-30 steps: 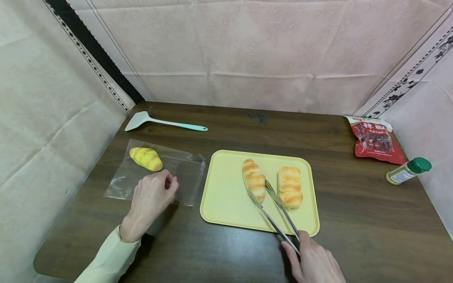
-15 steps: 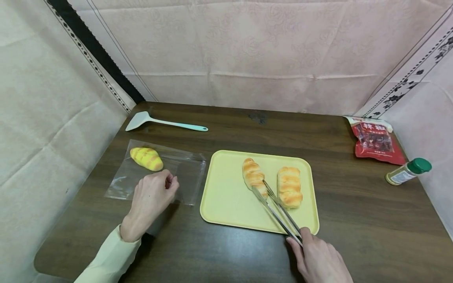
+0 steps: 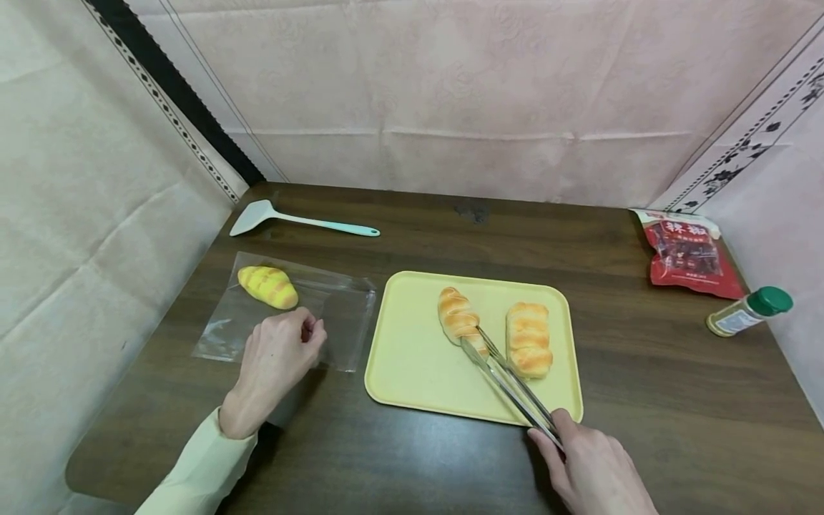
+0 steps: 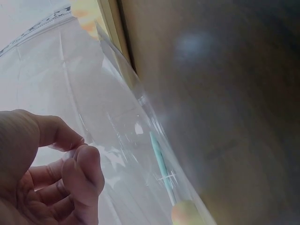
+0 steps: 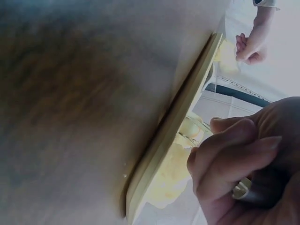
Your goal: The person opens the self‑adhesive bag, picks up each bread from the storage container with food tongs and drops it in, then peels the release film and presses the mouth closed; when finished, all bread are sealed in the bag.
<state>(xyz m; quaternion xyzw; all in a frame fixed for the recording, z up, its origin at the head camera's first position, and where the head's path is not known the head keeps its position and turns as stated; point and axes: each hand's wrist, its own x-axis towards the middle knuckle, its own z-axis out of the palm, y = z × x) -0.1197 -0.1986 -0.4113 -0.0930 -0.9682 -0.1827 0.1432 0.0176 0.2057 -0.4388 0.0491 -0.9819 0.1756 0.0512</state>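
1. Right hand [image 3: 599, 465] grips tongs [image 3: 516, 400] near the handle end, fingers wrapped round
2. Tong tips at the near part of the twisted roll [image 3: 455, 311]; cannot tell if they clamp it
3. Twisted roll over the tray [image 3: 399, 365], right of its middle; cannot tell if touching or slightly raised
4. Square roll [image 3: 528, 340] on the tray, right of twisted roll, just beside the tongs
5. Left hand [image 3: 277, 357] pinches the clear bag [image 3: 347, 325] between thumb and finger at the near edge
6. Bag left of the tray; yellow roll [image 3: 267, 286] at its left part, just beyond left hand, inside or on top unclear
7. Spatula [image 3: 322, 224] behind the bag on the tabletop [image 3: 360, 465]
8. Red packet [image 3: 689, 254] and green-capped jar [image 3: 740, 316] at far right, jar tipped on its side
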